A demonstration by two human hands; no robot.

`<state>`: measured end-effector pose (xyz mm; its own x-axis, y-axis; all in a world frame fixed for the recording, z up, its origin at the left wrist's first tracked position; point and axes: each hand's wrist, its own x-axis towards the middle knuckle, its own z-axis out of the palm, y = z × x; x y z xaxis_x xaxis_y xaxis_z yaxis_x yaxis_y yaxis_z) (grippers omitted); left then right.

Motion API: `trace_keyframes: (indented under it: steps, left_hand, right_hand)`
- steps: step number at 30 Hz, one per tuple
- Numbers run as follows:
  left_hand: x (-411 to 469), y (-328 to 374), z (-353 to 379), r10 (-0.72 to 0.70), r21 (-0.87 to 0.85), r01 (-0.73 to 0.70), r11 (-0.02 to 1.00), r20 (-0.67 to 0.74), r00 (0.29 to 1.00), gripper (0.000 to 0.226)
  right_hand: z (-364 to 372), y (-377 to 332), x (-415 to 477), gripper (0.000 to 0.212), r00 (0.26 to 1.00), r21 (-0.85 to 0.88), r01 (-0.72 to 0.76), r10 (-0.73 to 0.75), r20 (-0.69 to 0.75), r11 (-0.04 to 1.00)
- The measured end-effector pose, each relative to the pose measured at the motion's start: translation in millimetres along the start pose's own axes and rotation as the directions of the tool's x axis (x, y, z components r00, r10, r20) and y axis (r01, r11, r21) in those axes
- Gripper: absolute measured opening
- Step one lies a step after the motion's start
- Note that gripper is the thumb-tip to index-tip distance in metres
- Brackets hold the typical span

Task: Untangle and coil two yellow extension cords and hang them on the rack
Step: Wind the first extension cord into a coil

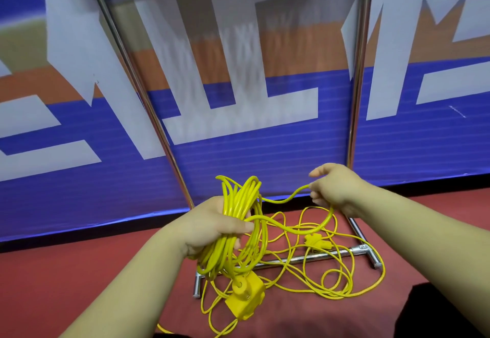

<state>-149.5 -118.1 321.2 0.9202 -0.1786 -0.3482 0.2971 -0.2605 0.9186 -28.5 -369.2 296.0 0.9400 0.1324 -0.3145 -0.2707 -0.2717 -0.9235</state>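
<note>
My left hand (212, 227) grips a coil of yellow extension cord (240, 213) with several loops, held upright. A yellow socket block (245, 299) hangs below the coil. My right hand (334, 189) pinches a loose strand (286, 199) that runs from the coil and loops back down. A yellow plug (316, 241) hangs on that strand. More yellow cord (342, 276) lies in loose tangled loops on the red floor, across the rack's base bar (297, 259). The chrome rack's two uprights (358, 85) rise behind the hands.
A blue, white and orange banner (238, 99) stands right behind the rack. The red floor (66, 271) spreads left and right of the cord pile. A dark shape (437, 308) sits at the lower right.
</note>
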Motion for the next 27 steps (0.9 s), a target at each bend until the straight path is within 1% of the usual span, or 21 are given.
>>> trace_keyframes:
  steps: [1, 2, 4, 7, 10, 11, 13, 14, 15, 16, 18, 21, 24, 25, 27]
  left_hand:
    - [0.0, -0.5, -0.2, 0.0, 0.001, 0.0, 1.0, -0.011, 1.0, 0.024]
    - [0.4, -1.5, -0.8, -0.001, -0.004, 0.001, 1.0, -0.021, 1.0, 0.02]
    - [2.3, -4.6, -1.3, -0.02, -0.051, 0.017, 0.999, -0.051, 0.998, 0.014]
    - [5.4, -7.8, -1.9, -0.078, -0.096, 0.061, 0.994, -0.182, 0.98, 0.015]
    - [6.0, -7.1, -5.7, -0.051, -0.146, 0.01, 0.989, -0.282, 0.958, 0.01]
    - [5.5, -5.9, -8.2, -0.029, -0.16, -0.022, 0.987, -0.306, 0.952, 0.012]
    - [4.1, -2.8, -12.1, 0.019, -0.204, -0.095, 0.974, -0.347, 0.938, 0.017]
    - [3.5, -0.8, -13.1, 0.04, -0.246, -0.138, 0.959, -0.364, 0.93, 0.016]
    - [2.6, 1.5, -13.4, 0.063, -0.288, -0.18, 0.94, -0.373, 0.926, 0.016]
    - [1.7, 3.7, -13.1, 0.084, -0.323, -0.215, 0.921, -0.374, 0.924, 0.016]
    - [0.2, 7.1, -12.2, 0.115, -0.375, -0.254, 0.891, -0.354, 0.928, 0.017]
    - [0.8, 8.2, -8.2, 0.118, -0.392, -0.257, 0.883, -0.346, 0.931, 0.013]
    - [4.7, 4.6, 3.3, 0.065, -0.375, -0.211, 0.903, -0.365, 0.929, 0.002]
    - [6.8, 2.5, 6.9, 0.032, -0.39, -0.185, 0.902, -0.368, 0.929, 0.005]
    - [11.1, -0.3, 12.3, -0.039, -0.461, -0.141, 0.876, -0.359, 0.932, 0.017]
  right_hand:
    - [-1.1, -1.6, 0.7, 0.017, 0.999, 0.083, -0.043, 0.043, 0.003, 0.996]
    - [-1.7, -2.5, 1.6, 0.013, 0.998, 0.117, -0.065, 0.065, 0.007, 0.991]
    - [-1.3, -3.7, 2.2, 0.014, 0.998, 0.1, -0.068, 0.068, 0.007, 0.993]
    - [1.1, -5.6, 0.0, 0.019, 0.999, 0.073, -0.028, 0.03, -0.017, 0.997]
    - [6.5, -2.0, 1.0, 0.015, 1.0, 0.077, 0.001, 0.0, -0.005, 0.997]
    - [9.7, 1.8, 1.3, 0.013, 1.0, 0.044, -0.008, 0.007, 0.015, 0.999]
    - [18.0, 11.3, 0.7, 0.015, 0.998, -0.091, -0.008, 0.013, 0.058, 0.996]
    - [22.5, 15.2, 0.4, 0.016, 0.997, -0.157, 0.011, 0.0, 0.072, 0.987]
    - [26.5, 16.8, -0.3, 0.016, 0.997, -0.188, 0.033, -0.018, 0.081, 0.982]
    - [29.5, 16.3, -1.0, 0.014, 0.996, -0.177, 0.054, -0.039, 0.084, 0.983]
    - [32.4, 10.9, -5.6, 0.004, 0.991, -0.098, 0.1, -0.09, 0.096, 0.99]
    - [32.3, 1.4, -16.7, 0.005, 0.982, 0.073, 0.122, -0.131, 0.133, 0.99]
    - [32.4, -9.0, -30.1, 0.012, 0.971, 0.251, 0.062, -0.116, 0.208, 0.966]
    - [32.8, -11.9, -34.2, 0.014, 0.965, 0.287, 0.046, -0.117, 0.235, 0.957]
    - [35.3, -14.0, -41.5, 0.017, 0.944, 0.292, 0.038, -0.131, 0.304, 0.956]
